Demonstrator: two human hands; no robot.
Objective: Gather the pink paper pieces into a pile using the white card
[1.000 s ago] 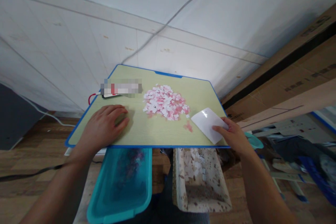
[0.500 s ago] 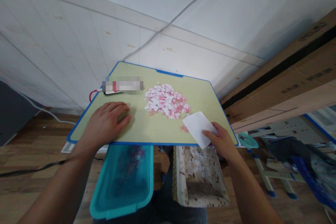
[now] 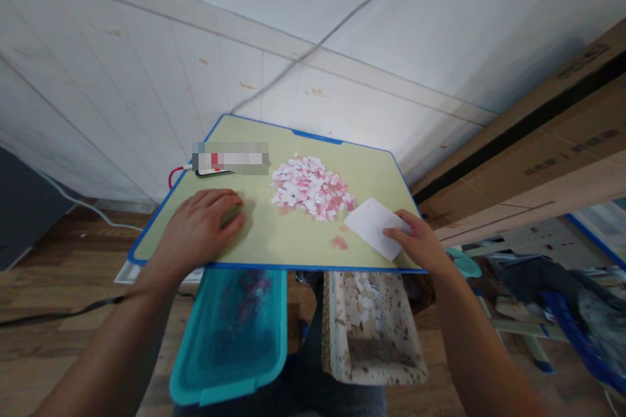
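Note:
Between thumb and fingers, my right hand [image 3: 415, 238] grips a flat white card [image 3: 374, 227] with rounded corners. Its left edge is close to a pile of small white and pink flakes [image 3: 310, 189] in the middle of the pale yellow-green board [image 3: 286, 251]. A pink smear [image 3: 338, 242] lies on the board just left of the card. My left hand [image 3: 205, 225] rests on the left part of the board, palm down, fingers loosely curved and holding nothing. Behind it lies a phone [image 3: 215, 169], partly blurred, with a red and white cable.
Below the board's front edge, a teal plastic tub [image 3: 229, 339] holds some dark reddish bits. To its right, a speckled stone-look trough [image 3: 374, 339] contains white flakes. Cardboard boxes [image 3: 538, 150] line the right side, and a white wall [image 3: 293, 26] rises behind the board.
My right hand has moved the card slightly up and to the right, away from the front edge, uncovering more of the pink smear. My left hand stays in place.

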